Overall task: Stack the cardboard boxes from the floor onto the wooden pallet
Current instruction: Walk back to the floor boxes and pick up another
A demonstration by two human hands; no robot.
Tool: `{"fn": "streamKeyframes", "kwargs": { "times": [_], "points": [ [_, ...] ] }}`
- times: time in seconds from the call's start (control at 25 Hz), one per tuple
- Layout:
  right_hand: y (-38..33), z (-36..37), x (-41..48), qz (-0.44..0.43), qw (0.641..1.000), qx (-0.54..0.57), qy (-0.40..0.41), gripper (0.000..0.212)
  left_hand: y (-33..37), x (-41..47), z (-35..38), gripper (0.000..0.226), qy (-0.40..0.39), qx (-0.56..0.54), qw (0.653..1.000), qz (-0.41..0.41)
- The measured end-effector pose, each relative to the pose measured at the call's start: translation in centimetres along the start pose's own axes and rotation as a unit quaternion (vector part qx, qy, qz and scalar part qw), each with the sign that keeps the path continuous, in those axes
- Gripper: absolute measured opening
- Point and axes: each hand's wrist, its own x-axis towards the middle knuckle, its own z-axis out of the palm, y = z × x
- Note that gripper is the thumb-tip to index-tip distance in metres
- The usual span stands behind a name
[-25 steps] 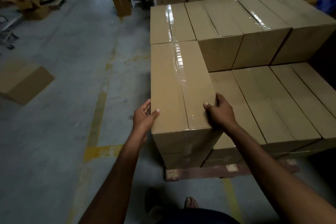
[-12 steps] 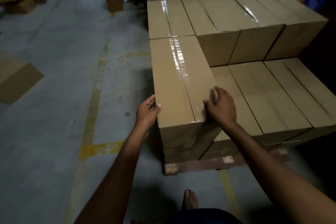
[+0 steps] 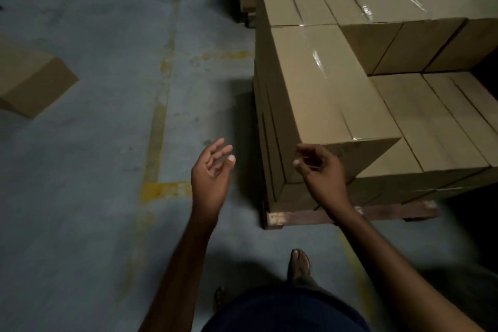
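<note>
The left hand [image 3: 211, 170] and right hand [image 3: 320, 170] hover slack, empty, over yellow-lined concrete floor [image 3: 94, 197] beside the loaded pallet [image 3: 390, 211].

Plain brown cardboard boxes [image 3: 404, 8], sealed with clear shiny tape, sit packed tight in tiers on the low wooden pallet [image 3: 390, 211]. The front-left box [image 3: 323, 94] lies flat on the upper tier, right at the stack's corner. One more box [image 3: 32, 83] sits on the floor, well off left.

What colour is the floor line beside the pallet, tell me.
Worn yellow; the line shows best in the head view.
</note>
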Motion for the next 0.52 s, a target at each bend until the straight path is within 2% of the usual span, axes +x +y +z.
{"fn": "streamKeyframes", "kwargs": {
  "times": [0.24, 0.52],
  "points": [
    [-4.4, 11.7, -5.3, -0.007, 0.99, 0.082, -0.112, 0.03, -0.3, -1.1, -11.1, 0.041, 0.073, -0.015, 0.997, 0.015],
    [-9.8, 24.7, -5.1, -0.007, 0.969, 0.124, -0.212, 0.03, 0.0, 1.2, -21.8, 0.047, 0.163, -0.002, 0.986, 0.021]
  ]
}}
